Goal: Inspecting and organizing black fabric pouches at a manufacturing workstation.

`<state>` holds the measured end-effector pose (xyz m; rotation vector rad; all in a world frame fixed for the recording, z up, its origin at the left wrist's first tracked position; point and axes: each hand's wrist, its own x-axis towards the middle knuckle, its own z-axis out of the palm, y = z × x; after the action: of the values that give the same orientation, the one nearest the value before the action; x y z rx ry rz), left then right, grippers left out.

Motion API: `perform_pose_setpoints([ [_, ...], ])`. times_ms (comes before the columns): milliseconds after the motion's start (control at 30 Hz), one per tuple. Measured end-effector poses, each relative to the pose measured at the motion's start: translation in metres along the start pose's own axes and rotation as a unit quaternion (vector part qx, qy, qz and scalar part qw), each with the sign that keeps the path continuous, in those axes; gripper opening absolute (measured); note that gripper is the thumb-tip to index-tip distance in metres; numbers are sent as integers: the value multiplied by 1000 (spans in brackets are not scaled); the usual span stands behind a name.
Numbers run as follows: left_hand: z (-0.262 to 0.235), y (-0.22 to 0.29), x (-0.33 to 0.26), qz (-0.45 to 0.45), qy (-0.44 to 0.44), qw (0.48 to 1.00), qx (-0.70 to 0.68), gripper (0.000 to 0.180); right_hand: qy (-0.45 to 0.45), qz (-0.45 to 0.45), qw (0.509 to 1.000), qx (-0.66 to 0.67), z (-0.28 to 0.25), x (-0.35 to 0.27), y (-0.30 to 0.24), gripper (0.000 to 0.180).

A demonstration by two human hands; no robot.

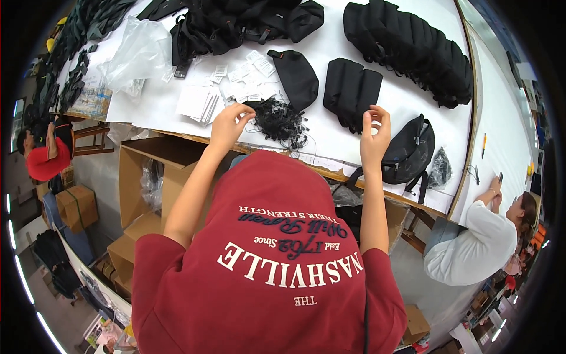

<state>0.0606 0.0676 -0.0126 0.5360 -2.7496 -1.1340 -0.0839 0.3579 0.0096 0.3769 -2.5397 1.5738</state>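
Observation:
My left hand (229, 125) is at the left edge of a tangled heap of thin black tag strings (279, 123). Its thumb and forefinger come together there, and whatever lies between them is too small to make out. Over the table's front part, my right hand (376, 133) is raised with fingers curled and thumb apart, showing nothing in it. Just beyond it lie a few black pouches (352, 88) side by side. A single black pouch (298, 79) lies behind the string heap. White paper tags (253, 74) are scattered beside it, with a stack of white cards (200, 105) to their left.
A long row of black pouches (410, 44) fills the back right; more black bags (236, 26) are piled at the back. Clear plastic (138, 56) lies left. A black waist bag (408, 150) rests near the front edge. Below stand cardboard boxes (141, 183). A co-worker (477, 242) sits right.

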Motion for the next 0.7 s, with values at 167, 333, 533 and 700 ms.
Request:
perform_pose_setpoints([
  [167, -31, 37, 8, 27, 42, 994, -99, 12, -101, -41, 992, 63, 14, -13, -42, 8],
  [333, -57, 68, 14, -21, -86, 964, -250, 12, -231, -61, 958, 160, 37, -19, -81, 12],
  [533, -65, 100, 9, 23, -156, 935, -319, 14, -358, 25, 871, 336, 70, -17, -110, 34],
  [700, -72, 104, 5, 61, -82, 969, -223, 17, -379, -27, 895, 235, 73, -11, -110, 20],
])
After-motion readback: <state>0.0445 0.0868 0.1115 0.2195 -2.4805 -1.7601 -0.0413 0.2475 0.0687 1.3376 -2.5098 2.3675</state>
